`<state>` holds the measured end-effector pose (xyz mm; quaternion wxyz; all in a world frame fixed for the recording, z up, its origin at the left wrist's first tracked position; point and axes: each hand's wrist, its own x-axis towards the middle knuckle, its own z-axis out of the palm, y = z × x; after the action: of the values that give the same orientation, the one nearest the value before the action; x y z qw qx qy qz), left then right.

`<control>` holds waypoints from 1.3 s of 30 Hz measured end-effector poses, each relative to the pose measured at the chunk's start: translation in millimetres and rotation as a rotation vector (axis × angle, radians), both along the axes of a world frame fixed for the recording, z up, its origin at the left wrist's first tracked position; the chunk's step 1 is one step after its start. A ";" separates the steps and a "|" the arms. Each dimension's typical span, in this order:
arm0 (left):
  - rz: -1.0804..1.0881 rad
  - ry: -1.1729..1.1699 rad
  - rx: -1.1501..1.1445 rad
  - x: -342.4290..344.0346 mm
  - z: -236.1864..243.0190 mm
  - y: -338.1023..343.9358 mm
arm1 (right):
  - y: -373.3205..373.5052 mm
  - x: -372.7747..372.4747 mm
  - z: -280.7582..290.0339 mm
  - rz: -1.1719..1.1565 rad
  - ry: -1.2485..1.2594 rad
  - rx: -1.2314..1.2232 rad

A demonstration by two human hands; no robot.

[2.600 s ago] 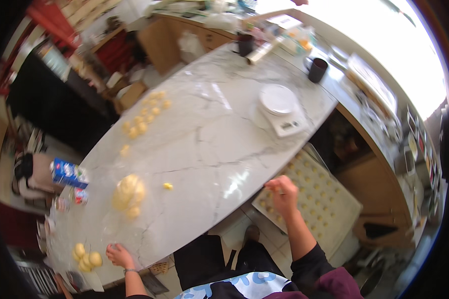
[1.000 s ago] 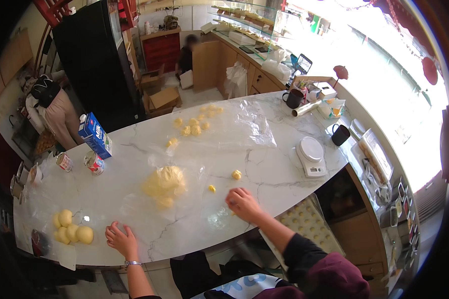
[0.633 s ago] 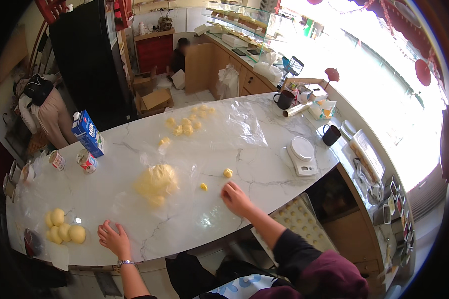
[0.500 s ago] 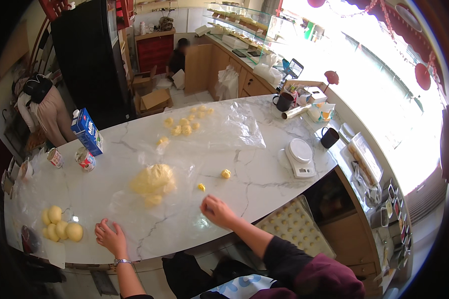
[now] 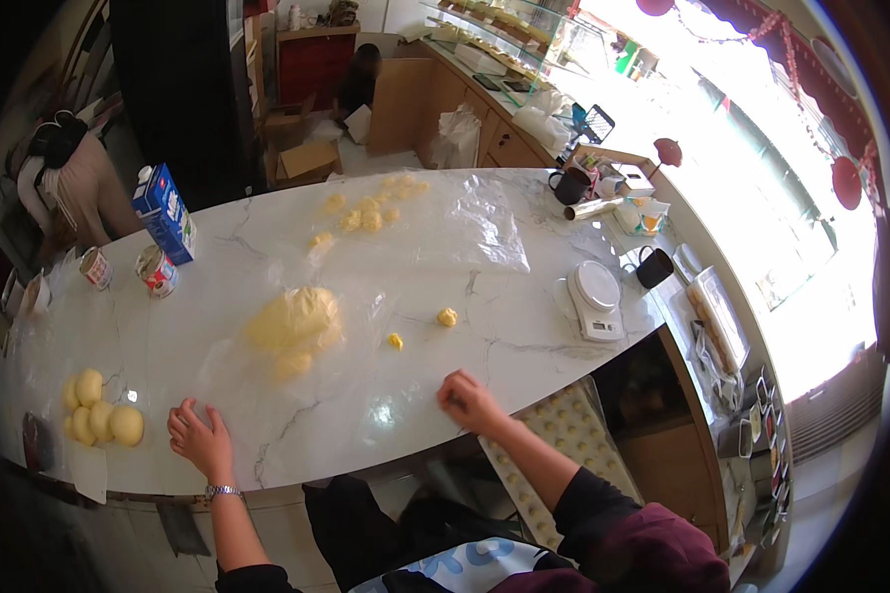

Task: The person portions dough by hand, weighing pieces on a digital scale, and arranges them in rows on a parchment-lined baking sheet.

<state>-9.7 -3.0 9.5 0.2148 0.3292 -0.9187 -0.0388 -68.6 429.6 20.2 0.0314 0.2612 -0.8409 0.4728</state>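
Observation:
On the white marble counter (image 5: 494, 395), my left hand (image 5: 198, 435) lies with its fingers apart, just right of several smooth pale dough balls (image 5: 126, 425). My right hand (image 5: 470, 400) is near the front edge with curled fingers; anything in them is hidden. Beyond it sit a small dough lump (image 5: 447, 316) and a smaller yellow piece (image 5: 396, 342). Left of these, a large dough mass (image 5: 292, 321) lies under clear plastic. More small lumps (image 5: 371, 219) rest on plastic at the back. A tray of small pale rounds (image 5: 574, 435) sits below the counter edge, right of my right hand.
Also on the counter are a blue carton (image 5: 168, 219), two cans (image 5: 156, 272), a white scale (image 5: 595, 301) and dark mugs (image 5: 655, 267). A person (image 5: 99, 188) bends at back left; another (image 5: 356, 79) is low beside cardboard boxes (image 5: 307, 163).
The view has tilted up and shifted. My right hand has left the tray's side, moved left, then slightly right again. A second small lump now sits on the counter. My left hand has barely moved.

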 end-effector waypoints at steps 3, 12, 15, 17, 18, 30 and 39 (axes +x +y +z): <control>-0.009 0.003 0.007 -2.5 0.2 3.4 | 0.9 -36.8 8.7 -0.260 0.079 0.148; -0.006 0.015 -0.033 0.9 -5.8 -3.5 | -12.3 7.2 25.9 -0.142 -0.010 0.038; 0.016 -0.002 -0.004 -1.1 -2.0 -1.8 | 4.6 6.5 30.7 -0.121 -0.142 -0.004; 0.018 0.000 0.001 -0.9 -3.2 -4.2 | 4.2 -3.5 35.9 -0.260 -0.273 0.159; 0.012 -0.001 0.001 -2.3 -3.7 -2.5 | 6.4 -10.6 33.7 -0.265 -0.275 0.159; -0.003 0.000 -0.021 -3.5 -2.1 1.5 | -4.1 -20.8 14.9 -0.218 -0.237 -0.071; 0.006 -0.026 -0.013 1.1 0.5 -0.4 | -6.8 1.9 18.6 -0.256 -0.285 0.088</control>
<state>-8.6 -3.4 9.9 0.2051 0.3312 -0.9206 -0.0277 -66.7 422.8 38.8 -0.0392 0.0836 -0.8831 0.4601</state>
